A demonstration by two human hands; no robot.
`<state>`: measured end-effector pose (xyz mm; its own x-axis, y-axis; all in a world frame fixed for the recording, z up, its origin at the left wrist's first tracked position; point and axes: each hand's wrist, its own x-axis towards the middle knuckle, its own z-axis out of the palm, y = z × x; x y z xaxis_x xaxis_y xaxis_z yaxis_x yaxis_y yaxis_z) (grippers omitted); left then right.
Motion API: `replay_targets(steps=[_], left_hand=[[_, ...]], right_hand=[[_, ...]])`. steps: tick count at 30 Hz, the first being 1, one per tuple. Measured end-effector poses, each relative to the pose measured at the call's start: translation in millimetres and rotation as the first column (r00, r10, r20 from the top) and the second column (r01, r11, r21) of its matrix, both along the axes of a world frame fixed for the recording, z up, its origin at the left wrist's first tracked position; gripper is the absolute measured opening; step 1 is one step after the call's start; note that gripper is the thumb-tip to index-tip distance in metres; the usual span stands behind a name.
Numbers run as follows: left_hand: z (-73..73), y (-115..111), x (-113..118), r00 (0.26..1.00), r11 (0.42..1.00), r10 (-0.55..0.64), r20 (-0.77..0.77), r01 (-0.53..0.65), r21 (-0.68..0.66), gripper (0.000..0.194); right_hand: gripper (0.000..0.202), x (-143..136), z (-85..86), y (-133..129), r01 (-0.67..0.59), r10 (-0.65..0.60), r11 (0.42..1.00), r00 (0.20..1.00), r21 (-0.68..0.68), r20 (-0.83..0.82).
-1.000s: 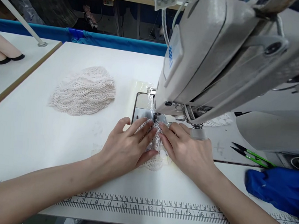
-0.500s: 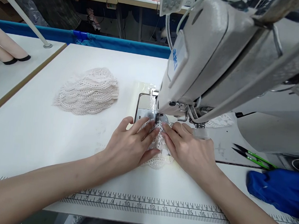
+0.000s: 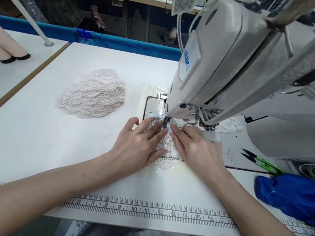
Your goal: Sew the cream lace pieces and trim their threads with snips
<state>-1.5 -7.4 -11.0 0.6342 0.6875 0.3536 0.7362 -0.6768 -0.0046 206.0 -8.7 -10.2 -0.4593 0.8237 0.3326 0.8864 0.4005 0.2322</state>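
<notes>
Item: lace piece [image 3: 168, 145], one, pale. Lies flat on the counter [image 3: 139, 67] between the two hands, its far end at the foot [image 3: 166, 121] of the sewing machine [image 3: 208, 60], its scalloped near edge toward the wearer.

Item: left hand [image 3: 135, 143]. Palm down, fingers spread apart on the lace, closed on nothing; presumably so laid to keep the cloth flat and steady beside the foot.

Item: right hand [image 3: 202, 150]. Index finger and thumb at the lace's right edge, remaining fingers curled; whether this grip pinches the edge or merely presses it, cannot tell. The placing seems meant to balance the left.

Item: lace stack [image 3: 92, 94], layered, to the left, likely within easy reach while clear of the machine.

Item: further lace [image 3: 230, 125], beyond the machine's head, partly hidden.

Item: scissors [image 3: 266, 168], green-handled, at right, probably kept handy; blue cloth [image 3: 290, 197] just beside.
</notes>
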Motion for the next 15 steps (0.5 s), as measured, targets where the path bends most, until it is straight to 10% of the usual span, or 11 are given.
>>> replay_targets(steps=[6,10,15], left_hand=[[17.4,-4.2,-10.9,0.999,1.0,-0.02,0.025,0.02,0.004,0.035],[33.3,-8.1,-21.9,0.987,0.969,-0.157,-0.025,0.149,-0.194,0.027],[36.9,-16.2,-20.7,0.986,0.949,-0.159,-0.056,0.137,-0.284,0.019]], right_hand=[[0.033,8.8,21.9,-3.2,0.019,-0.047,0.986,0.985,-0.166,-0.168],[0.017,13.9,42.1,-6.9,-0.219,0.026,0.798,0.943,-0.561,-0.332],[0.015,18.2,46.4,-7.7,-0.327,0.011,0.7,0.894,-0.635,-0.448]])
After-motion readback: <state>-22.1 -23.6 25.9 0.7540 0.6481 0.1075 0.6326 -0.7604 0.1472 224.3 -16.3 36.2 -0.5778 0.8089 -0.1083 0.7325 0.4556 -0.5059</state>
